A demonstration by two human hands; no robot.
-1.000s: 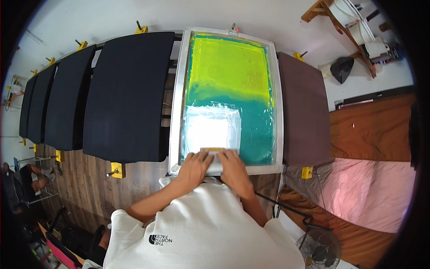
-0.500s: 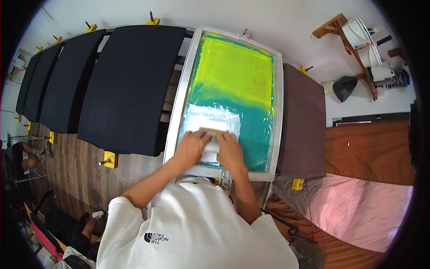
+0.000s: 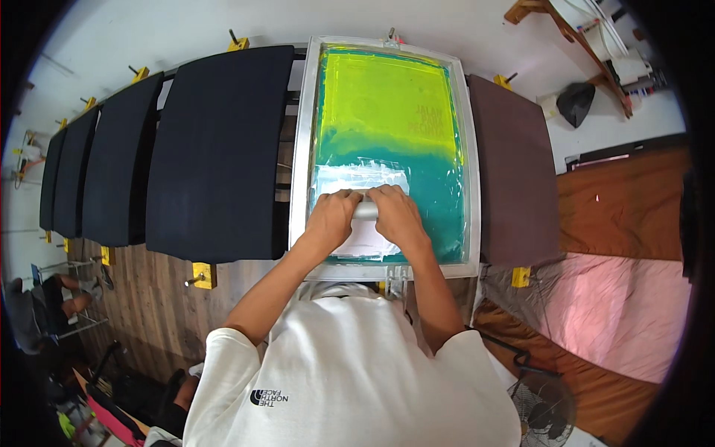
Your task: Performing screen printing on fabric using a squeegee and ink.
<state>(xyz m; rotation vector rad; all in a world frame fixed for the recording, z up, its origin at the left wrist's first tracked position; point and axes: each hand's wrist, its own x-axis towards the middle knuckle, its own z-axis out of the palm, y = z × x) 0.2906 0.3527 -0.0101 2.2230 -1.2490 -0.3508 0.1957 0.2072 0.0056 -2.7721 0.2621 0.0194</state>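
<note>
A screen-printing frame [image 3: 302,149] with a pale metal rim lies in front of me. Its mesh is teal [image 3: 439,197], with a yellow-green area [image 3: 372,89] across the far part. White ink [image 3: 357,176] is smeared over the near left of the mesh. There, both hands grip a squeegee [image 3: 365,209], fingers curled over its top edge. My left hand [image 3: 332,220] has its left part, my right hand [image 3: 398,217] its right part. The hands nearly meet in the middle and cover much of the squeegee; its lower edge is hard to make out.
Several black fabric-covered boards [image 3: 220,153] stand in a row to the left, a brownish one [image 3: 514,175] to the right. Yellow clamp blocks [image 3: 204,276] line their ends. A fan [image 3: 544,410] is at the lower right, near brown and pink sheeting [image 3: 618,313]. People sit at the far left.
Both hands have pushed the squeegee slightly away from me over the white ink. The view has turned, so the frame looks straighter.
</note>
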